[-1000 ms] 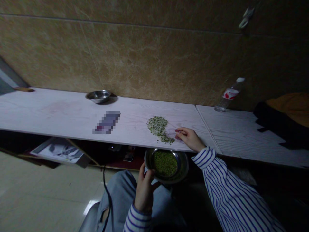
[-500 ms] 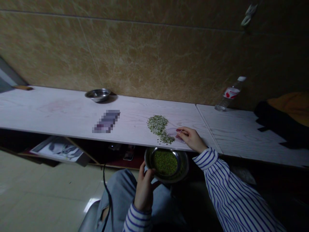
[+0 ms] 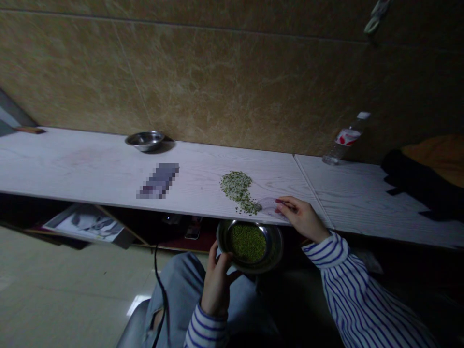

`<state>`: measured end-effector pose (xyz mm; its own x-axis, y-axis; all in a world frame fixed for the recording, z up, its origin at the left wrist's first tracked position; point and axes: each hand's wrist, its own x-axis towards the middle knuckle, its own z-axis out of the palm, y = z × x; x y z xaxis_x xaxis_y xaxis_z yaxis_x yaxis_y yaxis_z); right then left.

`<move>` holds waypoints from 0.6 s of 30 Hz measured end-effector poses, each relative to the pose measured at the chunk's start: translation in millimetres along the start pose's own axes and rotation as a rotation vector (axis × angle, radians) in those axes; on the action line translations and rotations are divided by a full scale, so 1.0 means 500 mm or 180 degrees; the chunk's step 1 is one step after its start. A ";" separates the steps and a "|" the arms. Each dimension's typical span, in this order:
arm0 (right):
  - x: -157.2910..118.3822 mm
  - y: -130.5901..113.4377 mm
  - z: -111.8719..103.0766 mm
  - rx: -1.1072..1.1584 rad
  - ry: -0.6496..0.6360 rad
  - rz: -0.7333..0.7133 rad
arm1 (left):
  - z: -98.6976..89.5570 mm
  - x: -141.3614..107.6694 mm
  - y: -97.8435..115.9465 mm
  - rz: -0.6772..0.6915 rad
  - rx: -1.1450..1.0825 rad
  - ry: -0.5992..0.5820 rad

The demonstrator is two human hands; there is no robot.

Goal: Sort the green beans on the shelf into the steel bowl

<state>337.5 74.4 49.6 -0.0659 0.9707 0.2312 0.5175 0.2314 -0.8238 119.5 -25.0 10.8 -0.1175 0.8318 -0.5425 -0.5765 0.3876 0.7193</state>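
Observation:
My left hand (image 3: 216, 280) grips the rim of a large metal bowl (image 3: 278, 251) just below the table's front edge. Inside it sits a smaller metal bowl (image 3: 268, 244) of green beans (image 3: 248, 242), which look like mung beans. My right hand (image 3: 302, 216) pinches a clear, curved plastic piece that looks like a protractor (image 3: 270, 206), low over the tabletop. The protractor's left end is at a small tail of green beans (image 3: 248, 207). This tail joins a round pile of mixed green beans and white grains (image 3: 235, 184).
The white wooden table (image 3: 87, 164) runs along a tiled wall. On it stand an empty metal bowl (image 3: 145, 141), a pixelated flat object (image 3: 159, 181), a water bottle (image 3: 342, 140) and a dark and orange bag (image 3: 427, 174). A phone (image 3: 192, 229) lies on the shelf below; a black cable (image 3: 161, 290) hangs down.
My right hand has drawn the protractor a little to the right, away from the tail of beans. My left hand and the bowls have hardly moved.

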 end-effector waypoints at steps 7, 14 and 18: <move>-0.004 -0.002 0.013 -0.0091 -0.0072 -0.0058 | -0.006 0.011 -0.009 -0.0082 -0.0050 0.0028; -0.002 -0.005 0.023 -0.0210 -0.0110 -0.0062 | -0.007 0.011 -0.006 -0.0092 -0.0033 0.0010; -0.004 -0.001 0.022 -0.0245 -0.0075 -0.0090 | -0.007 0.012 -0.008 -0.0071 -0.0055 0.0006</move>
<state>328.1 73.2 44.1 -0.1012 0.9653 0.2409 0.5791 0.2540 -0.7747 118.4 -22.9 3.2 -0.1058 0.8223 -0.5592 -0.5928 0.3993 0.6994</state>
